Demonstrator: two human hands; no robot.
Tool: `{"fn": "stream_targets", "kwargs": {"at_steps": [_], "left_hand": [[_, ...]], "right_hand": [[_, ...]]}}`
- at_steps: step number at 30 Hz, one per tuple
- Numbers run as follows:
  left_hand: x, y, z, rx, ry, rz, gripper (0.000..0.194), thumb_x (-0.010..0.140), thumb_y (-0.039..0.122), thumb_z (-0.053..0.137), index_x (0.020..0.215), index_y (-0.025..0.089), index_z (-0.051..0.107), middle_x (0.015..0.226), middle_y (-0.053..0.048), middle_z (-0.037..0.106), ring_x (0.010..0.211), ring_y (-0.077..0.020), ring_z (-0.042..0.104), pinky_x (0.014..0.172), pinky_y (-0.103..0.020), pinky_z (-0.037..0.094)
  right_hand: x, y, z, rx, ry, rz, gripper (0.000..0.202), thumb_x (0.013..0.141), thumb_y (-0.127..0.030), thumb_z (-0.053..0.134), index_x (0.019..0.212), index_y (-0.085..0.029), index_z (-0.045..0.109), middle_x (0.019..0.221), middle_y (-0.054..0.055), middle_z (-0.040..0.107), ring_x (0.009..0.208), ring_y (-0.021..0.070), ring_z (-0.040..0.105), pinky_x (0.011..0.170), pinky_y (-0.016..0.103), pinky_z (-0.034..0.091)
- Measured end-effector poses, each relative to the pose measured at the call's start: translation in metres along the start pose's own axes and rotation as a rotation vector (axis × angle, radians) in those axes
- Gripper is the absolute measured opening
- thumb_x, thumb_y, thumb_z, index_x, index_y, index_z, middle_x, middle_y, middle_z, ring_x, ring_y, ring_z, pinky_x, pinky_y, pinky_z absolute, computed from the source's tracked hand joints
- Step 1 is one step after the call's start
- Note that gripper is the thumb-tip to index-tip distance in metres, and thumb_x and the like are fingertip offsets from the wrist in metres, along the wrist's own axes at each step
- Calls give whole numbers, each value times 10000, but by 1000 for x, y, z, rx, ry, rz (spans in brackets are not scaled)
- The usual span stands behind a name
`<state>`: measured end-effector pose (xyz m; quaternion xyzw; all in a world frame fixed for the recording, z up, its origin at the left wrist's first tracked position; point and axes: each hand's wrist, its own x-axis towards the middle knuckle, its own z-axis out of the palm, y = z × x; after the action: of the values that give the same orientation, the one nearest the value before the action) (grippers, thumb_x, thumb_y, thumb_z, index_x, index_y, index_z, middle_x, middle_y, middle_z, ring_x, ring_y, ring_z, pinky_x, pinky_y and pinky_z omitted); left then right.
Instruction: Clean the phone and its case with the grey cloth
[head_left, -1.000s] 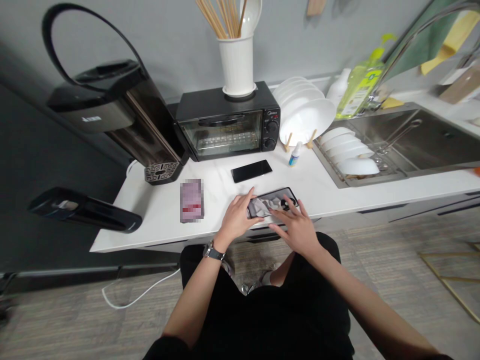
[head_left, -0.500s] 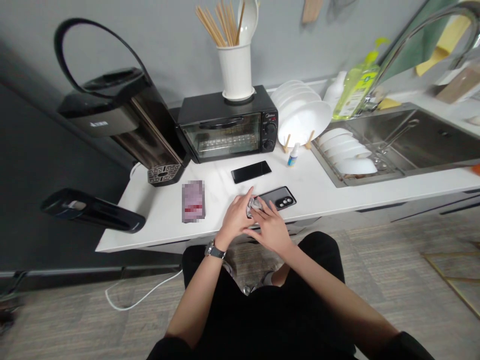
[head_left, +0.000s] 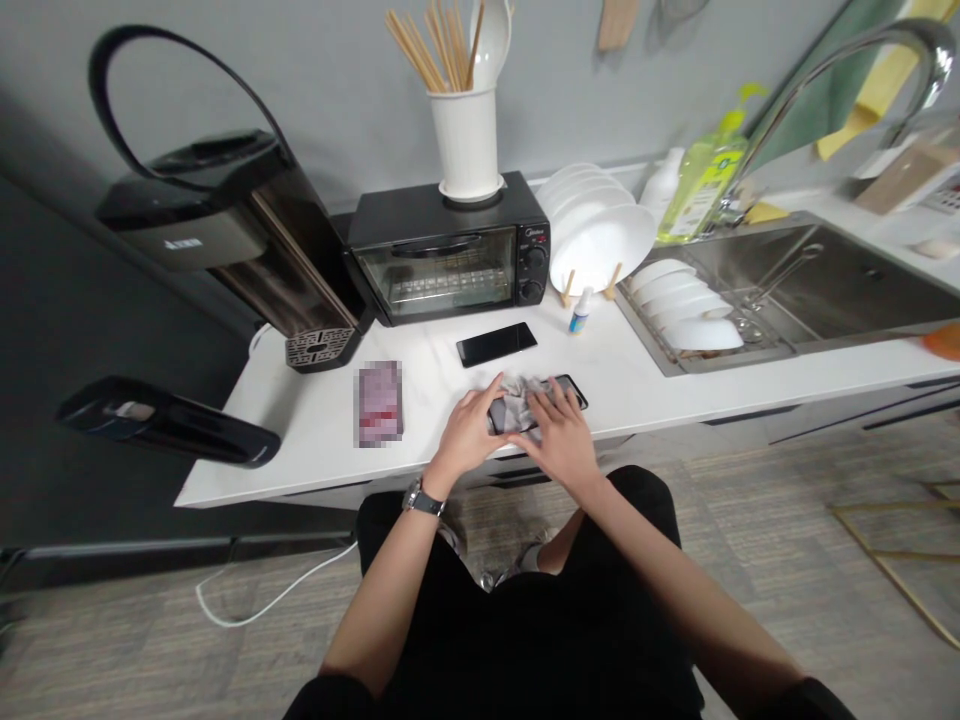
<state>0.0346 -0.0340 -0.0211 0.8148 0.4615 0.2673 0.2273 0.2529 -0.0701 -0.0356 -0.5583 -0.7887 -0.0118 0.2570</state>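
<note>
A grey phone case (head_left: 576, 392) with a black rim lies flat near the counter's front edge. My left hand (head_left: 466, 432) grips its left end, thumb and fingers at the edges. Over its middle is a crumpled grey cloth (head_left: 514, 402), which covers most of the surface. My right hand (head_left: 561, 438) presses the cloth down onto the case with bent fingers, its thumb stretched toward my left hand. Just beyond lies a black phone (head_left: 497, 345), screen up. A small white spray bottle (head_left: 580, 311) with a blue label stands to the right of that phone.
A blurred-out purple item (head_left: 380, 403) and a dark tumbler (head_left: 171, 421) are on the left. Behind stand a black drink machine (head_left: 225, 230), a toaster oven (head_left: 446, 265) and racked white plates (head_left: 596, 245). A sink (head_left: 855, 290) with stacked bowls (head_left: 686, 305) is right.
My right hand has slid to the right along the case, spreading the cloth over it and covering the camera end. My left hand stays at the left end.
</note>
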Motion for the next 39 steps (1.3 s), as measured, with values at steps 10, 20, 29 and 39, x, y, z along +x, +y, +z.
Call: {"fn": "stream_targets", "kwargs": {"at_steps": [10,20,29,39], "left_hand": [[-5,0,-6,-30,-22,-29,1121,816,313,870,1694,313,174,1477,-63,634,1334,-294,552,1140,-460,452],[-1,-4,-1,2,-5,26,1048,845,351,859,1681,285,231,1459,-78,653,1301,-293,563,1142,-457,439],[-5,-3,-5,10,0,-20,1073,818,250,851,1684,296,219,1473,-69,640,1311,-289,568,1139,-453,447],[-1,-1,-2,23,18,14,1089,801,369,895,1673,304,246,1454,-62,664,1272,-303,585,1137,-470,419]], "right_hand": [[-20,-15,-16,90,-99,-145,537,1036,-572,570,1422,-210,661,1387,98,724,1578,363,350,1281,641,249],[-2,4,-2,-63,9,20,778,997,-682,549,1460,-59,599,1487,244,616,1554,448,353,1259,662,264],[-1,-29,-7,139,-130,-199,559,1024,-617,566,1391,-214,689,1377,71,733,1535,362,422,1274,615,288],[-11,23,-25,-77,-4,39,548,1033,-542,584,1382,-127,665,1361,170,723,1574,413,335,1271,648,243]]}}
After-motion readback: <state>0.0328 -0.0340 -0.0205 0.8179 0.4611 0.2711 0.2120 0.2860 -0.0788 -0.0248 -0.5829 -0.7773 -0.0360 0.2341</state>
